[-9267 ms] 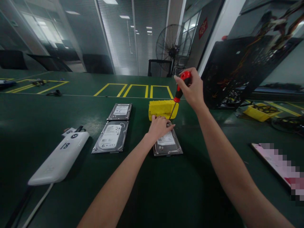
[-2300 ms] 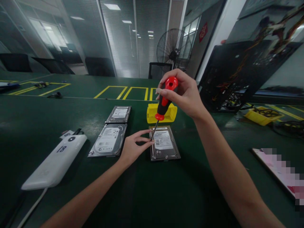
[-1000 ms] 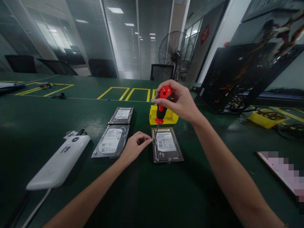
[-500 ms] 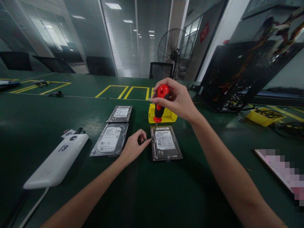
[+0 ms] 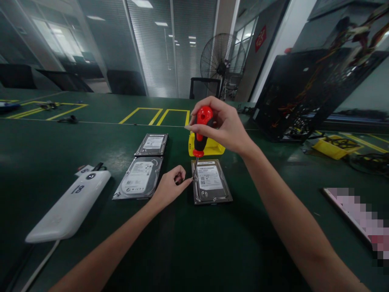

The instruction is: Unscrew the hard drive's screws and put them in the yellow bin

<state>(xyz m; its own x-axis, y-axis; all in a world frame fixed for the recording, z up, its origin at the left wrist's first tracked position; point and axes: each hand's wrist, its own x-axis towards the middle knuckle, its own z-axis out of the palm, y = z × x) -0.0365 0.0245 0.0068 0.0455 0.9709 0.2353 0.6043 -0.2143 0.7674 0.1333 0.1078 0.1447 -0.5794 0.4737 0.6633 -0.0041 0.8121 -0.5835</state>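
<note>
A red-and-black screwdriver [image 5: 201,129] leans slightly in my right hand [image 5: 223,125], whose fingers are wrapped around its handle. Its shaft points down to the left edge of a hard drive [image 5: 211,182] that lies flat, label up. My left hand [image 5: 172,182] rests beside that drive, fingers curled and the thumb reaching its left edge near the screwdriver tip. Whatever the curled fingers hold, if anything, is hidden. Left of this hand lie two more hard drives, a nearer one [image 5: 139,178] and a farther one [image 5: 152,144], end to end.
Behind the drive stands a yellow tray [image 5: 212,149]. A white power bank [image 5: 69,207] with a cable lies at left. At right are a black computer case [image 5: 282,97], another yellow tray [image 5: 336,147] with cables and a pixelated flat object [image 5: 355,219]. Yellow tape marks the green table [image 5: 182,251].
The whole view has shifted slightly, moving things a little left and up. My right hand and the screwdriver tilt marginally differently; the grip and the drives are otherwise the same.
</note>
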